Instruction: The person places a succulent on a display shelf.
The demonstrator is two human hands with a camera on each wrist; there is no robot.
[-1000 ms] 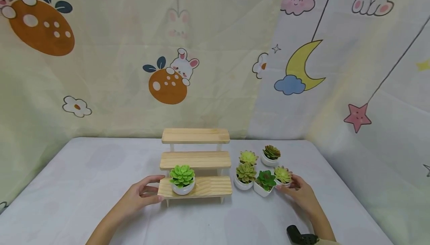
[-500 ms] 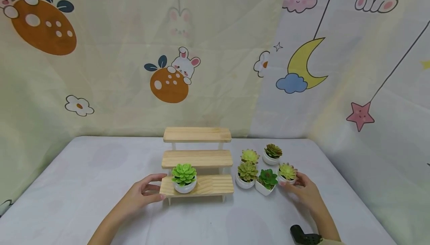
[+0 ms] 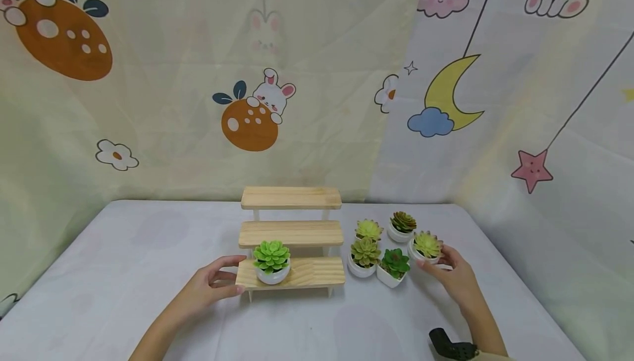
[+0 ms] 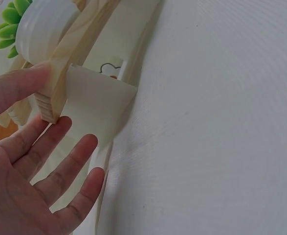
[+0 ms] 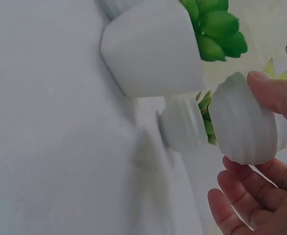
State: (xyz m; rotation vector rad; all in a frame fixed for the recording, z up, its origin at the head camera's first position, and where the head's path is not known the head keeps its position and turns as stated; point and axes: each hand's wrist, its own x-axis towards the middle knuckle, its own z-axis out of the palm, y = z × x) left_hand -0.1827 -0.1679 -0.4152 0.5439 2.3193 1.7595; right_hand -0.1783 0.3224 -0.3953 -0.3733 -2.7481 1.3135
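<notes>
At the left end of a three-tier wooden display stand (image 3: 317,275), my left hand (image 3: 208,284) pinches the lowest board; the thumb (image 4: 23,83) lies on its edge and the other fingers spread below. A bright green succulent (image 3: 271,256) in a round white pot sits on that board. My right hand (image 3: 453,273) grips a yellow-green potted succulent (image 3: 427,244) between thumb and fingers. Its ribbed white pot (image 5: 243,122) is raised off the tabletop in the right wrist view, tilted a little. Close to it stands a dark green succulent (image 3: 394,262) in a squarish white pot.
Two more yellow-green succulents, one in front (image 3: 365,251) and one behind (image 3: 369,229), stand right of the stand. A brownish-green one (image 3: 403,222) is farther back. The white-covered table (image 3: 148,251) meets a printed cloth backdrop (image 3: 322,102). A black device (image 3: 451,344) is on the right wrist.
The right hand has lifted the yellow-green potted succulent slightly and shifted it up and to the right. The left hand stays on the stand. The head view tipped slightly.
</notes>
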